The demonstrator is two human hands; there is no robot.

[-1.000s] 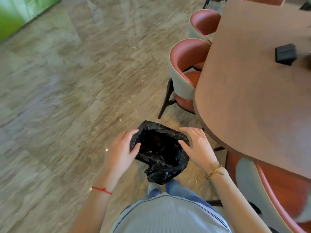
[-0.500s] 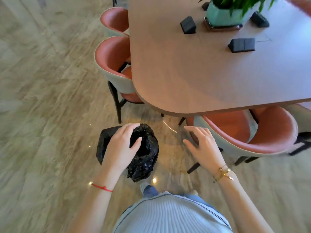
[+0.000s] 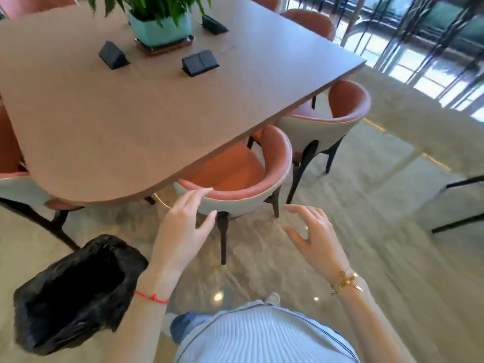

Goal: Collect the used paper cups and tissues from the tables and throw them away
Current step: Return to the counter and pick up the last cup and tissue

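Down by the person's left side a black rubbish bag (image 3: 76, 294) sits below the left forearm, mouth gaping upward. Neither hand grips it, and whether it rests on the floor (image 3: 366, 258) I cannot tell; my guess is it has been left open like that so cups and tissues can be dropped straight in.

Both hands hang free in front of the body. The left hand (image 3: 183, 226) has its fingers straight and loosely spread, their tips reaching toward the back of the nearest chair (image 3: 235, 184); whether they touch it I cannot tell. The right hand (image 3: 314, 237) is well apart from it, fingers slightly bent and spread, pinching nothing.

On the desk (image 3: 131, 121) I see a potted plant (image 3: 159, 24) and three black socket boxes (image 3: 200, 62), but no paper cups or tissues, so this one looks done or never needed clearing.

The desk's rounded corner juts toward the person, with chairs tucked close under its edges. Open floor lies to the right, toward the windows, which seems the easier way round.
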